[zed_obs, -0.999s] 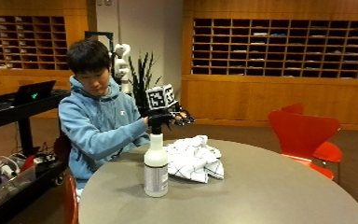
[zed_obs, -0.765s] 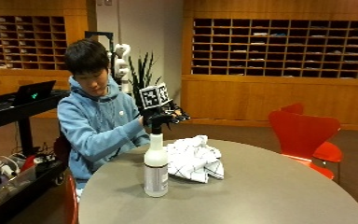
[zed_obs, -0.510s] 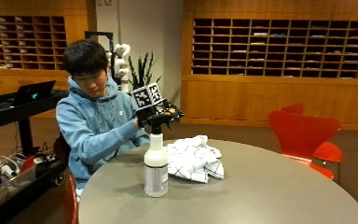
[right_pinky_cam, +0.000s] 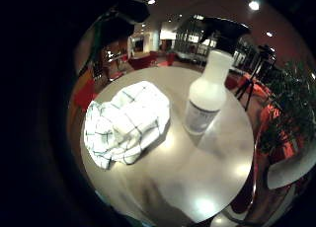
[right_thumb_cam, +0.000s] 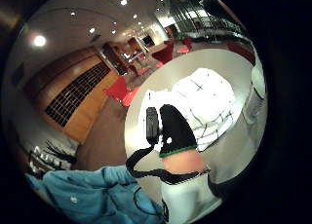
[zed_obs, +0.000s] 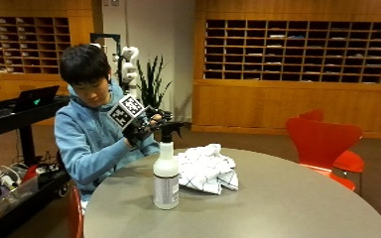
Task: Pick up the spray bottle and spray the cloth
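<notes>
A white spray bottle with a black trigger head stands upright on the round grey table. A crumpled white checked cloth lies just beside it. My gloved right hand hovers in the air behind the trigger head, on the person's side, with fingers loosely spread and nothing in it. From the palm, the bottle and the cloth lie side by side on the table. The thumb side palm view shows the gloved thumb over the cloth, and a sliver of the bottle.
A red chair stands beyond the table's far side. A black cart with a laptop is beside the person, and a plant stands behind.
My right hand has drifted back from over the bottle's head toward the person's chest and dropped slightly. Bottle and cloth have not moved.
</notes>
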The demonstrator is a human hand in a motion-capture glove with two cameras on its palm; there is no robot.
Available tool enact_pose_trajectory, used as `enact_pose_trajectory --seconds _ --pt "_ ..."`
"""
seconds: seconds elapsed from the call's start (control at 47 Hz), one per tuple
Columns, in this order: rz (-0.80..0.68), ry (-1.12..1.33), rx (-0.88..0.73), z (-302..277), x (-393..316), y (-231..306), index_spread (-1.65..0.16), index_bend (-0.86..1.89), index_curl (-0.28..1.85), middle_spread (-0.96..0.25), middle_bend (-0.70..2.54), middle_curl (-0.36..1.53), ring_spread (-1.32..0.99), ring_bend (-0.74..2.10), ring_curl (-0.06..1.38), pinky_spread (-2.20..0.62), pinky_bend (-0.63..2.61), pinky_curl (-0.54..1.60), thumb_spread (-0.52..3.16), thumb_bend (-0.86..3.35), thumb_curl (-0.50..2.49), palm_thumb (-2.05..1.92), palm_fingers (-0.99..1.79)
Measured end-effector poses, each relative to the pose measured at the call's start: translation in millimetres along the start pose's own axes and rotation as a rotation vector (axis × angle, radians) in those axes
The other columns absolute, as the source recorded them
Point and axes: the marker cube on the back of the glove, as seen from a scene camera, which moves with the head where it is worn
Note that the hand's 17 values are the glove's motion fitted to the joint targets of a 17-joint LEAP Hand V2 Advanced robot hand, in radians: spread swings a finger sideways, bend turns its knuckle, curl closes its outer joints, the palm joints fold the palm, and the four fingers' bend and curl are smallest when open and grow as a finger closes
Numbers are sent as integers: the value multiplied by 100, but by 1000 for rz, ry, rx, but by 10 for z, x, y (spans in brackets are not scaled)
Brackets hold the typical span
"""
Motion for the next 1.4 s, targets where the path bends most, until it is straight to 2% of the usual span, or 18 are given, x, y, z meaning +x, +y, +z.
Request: enact_pose_trajectory --seconds 0.298,0.574,0.744,0.957,1.233,1.403 --pt "142 -100 107 -57 588 106 -32 15 31 -3 19 30 10 26 26 24 26 31 112 -2 33 57 49" --pt "317 -299 172 1 1136 174 -30 12 29 -3 20 32 9 26 28 24 27 33 112 -2 35 57 48" --pt "463 -423 80 68 1431 123 -28 12 27 -2 20 34 8 28 29 24 28 34 110 -2 36 59 47" --pt "537 -507 12 226 1771 -147 -25 9 24 0 20 34 10 31 30 24 33 36 107 -3 37 59 40" --pt "538 -602 -98 458 1879 -554 -23 8 20 3 23 35 10 36 31 24 38 37 102 -3 36 56 34" --pt "560 -726 -139 545 1873 -875 -21 7 17 -1 34 38 4 50 34 19 33 35 99 -2 36 58 53"
